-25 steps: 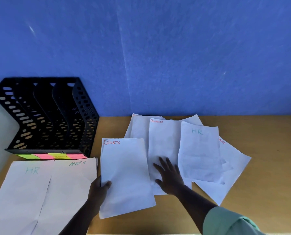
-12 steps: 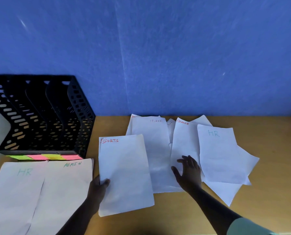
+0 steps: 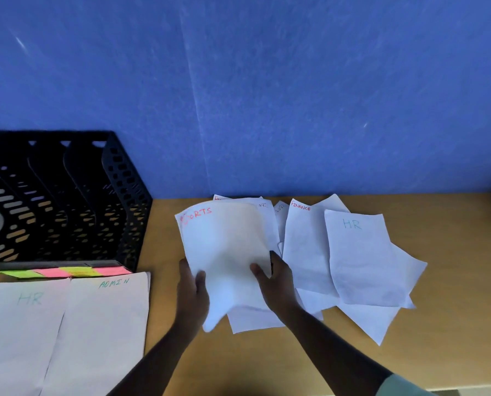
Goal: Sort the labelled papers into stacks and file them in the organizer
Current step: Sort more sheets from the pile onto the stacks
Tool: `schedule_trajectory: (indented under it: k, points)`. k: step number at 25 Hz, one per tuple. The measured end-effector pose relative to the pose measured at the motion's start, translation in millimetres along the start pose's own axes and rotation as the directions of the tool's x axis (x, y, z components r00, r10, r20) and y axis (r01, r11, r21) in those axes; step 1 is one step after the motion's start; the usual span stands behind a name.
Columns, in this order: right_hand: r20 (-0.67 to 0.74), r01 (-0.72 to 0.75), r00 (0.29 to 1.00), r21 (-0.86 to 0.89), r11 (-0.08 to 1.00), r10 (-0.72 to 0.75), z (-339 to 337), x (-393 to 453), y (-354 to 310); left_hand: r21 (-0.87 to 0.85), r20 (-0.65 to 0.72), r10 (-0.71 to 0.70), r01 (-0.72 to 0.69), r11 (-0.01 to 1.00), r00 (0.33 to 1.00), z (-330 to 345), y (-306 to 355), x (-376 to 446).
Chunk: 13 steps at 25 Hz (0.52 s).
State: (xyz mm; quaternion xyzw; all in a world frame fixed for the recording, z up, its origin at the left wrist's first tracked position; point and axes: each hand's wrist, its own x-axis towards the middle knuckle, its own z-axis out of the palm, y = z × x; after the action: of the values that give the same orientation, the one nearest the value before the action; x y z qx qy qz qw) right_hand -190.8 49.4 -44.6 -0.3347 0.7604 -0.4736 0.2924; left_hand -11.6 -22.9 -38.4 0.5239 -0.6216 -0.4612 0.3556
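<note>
A white SPORTS sheet (image 3: 224,247) is lifted and curved above the loose pile in the middle of the wooden table (image 3: 453,324). My left hand (image 3: 191,292) grips its lower left edge, and my right hand (image 3: 273,278) pinches its lower right edge. Right of it lie a FINANCE sheet (image 3: 304,247) and an HR sheet (image 3: 361,258), overlapping other papers. At the front left sit an HR stack (image 3: 18,332) and an ADMIN stack (image 3: 104,324) side by side. The black perforated organizer (image 3: 67,201) stands at the back left.
Green and pink sticky labels (image 3: 67,272) run along the organizer's front base. A blue wall (image 3: 267,95) closes off the table's far edge. Bare wood shows to the right of the loose pile and along the front edge.
The SPORTS sheet has moved right and risen off the table, over the pile. My right hand left the FINANCE sheet and took hold of the SPORTS sheet's right edge.
</note>
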Motion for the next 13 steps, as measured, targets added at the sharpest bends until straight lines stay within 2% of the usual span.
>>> schedule_trajectory:
  k: [2,4,6,8,10,11,13]
  points:
    - [-0.123,0.099,0.988,0.075,0.992,-0.090,2,-5,-9,0.040,-0.058,0.173,-0.170,0.985,0.983,5,15,-6]
    - [-0.185,0.175,0.970,0.064,0.983,-0.160,7,-13,-8,0.043,-0.048,0.264,-0.262,0.964,0.963,7,15,-11]
    - [-0.133,0.161,0.978,-0.014,0.987,-0.161,11,-21,4,0.074,-0.037,0.223,-0.220,0.973,0.974,7,3,-14]
    - [-0.020,0.082,0.996,-0.090,0.993,-0.084,13,-22,22,0.152,-0.037,0.085,-0.078,0.985,0.996,6,-12,-17]
    - [0.012,0.053,0.999,-0.161,0.986,-0.052,11,-16,33,0.210,-0.067,0.061,-0.046,0.977,0.996,0,-20,-12]
    - [0.008,0.061,0.998,-0.149,0.987,-0.061,9,-11,34,0.227,-0.101,0.072,-0.047,0.973,0.992,-5,-21,-7]
    - [0.017,0.047,0.999,-0.020,0.999,-0.047,7,-2,31,0.227,-0.191,0.027,0.018,0.974,0.981,-20,-23,5]
